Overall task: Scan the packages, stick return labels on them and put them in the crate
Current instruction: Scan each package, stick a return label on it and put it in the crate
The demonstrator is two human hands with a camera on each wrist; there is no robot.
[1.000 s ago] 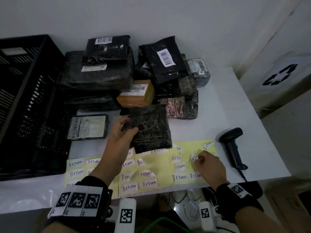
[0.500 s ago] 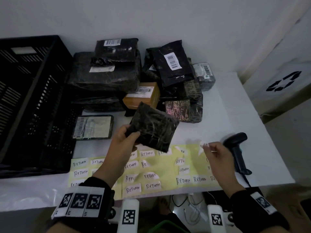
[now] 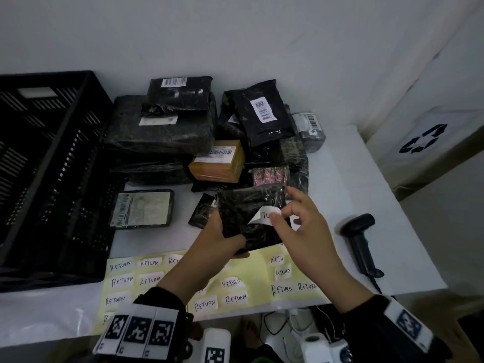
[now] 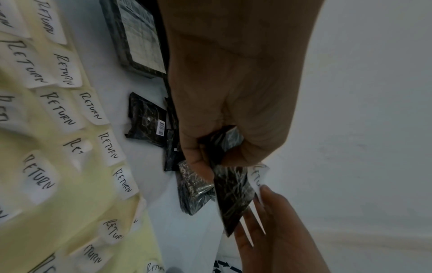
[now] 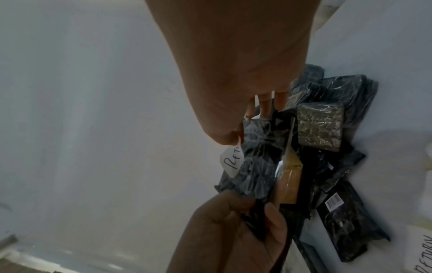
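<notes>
Gripping the small black package [image 3: 246, 218] by its near-left corner, the left hand [image 3: 217, 239] holds it above the table [image 3: 340, 184]. At the package's 3 o'clock, the right hand [image 3: 301, 231] pinches a curled return label [image 3: 264, 214] against its face. Crate [image 3: 47, 179] sits at 9 o'clock.

The head view looks down over the tabletop [image 3: 340, 184]; both wrist views sit close behind the fingers [image 4: 198, 166], sharing the held package [image 5: 257, 157].
</notes>
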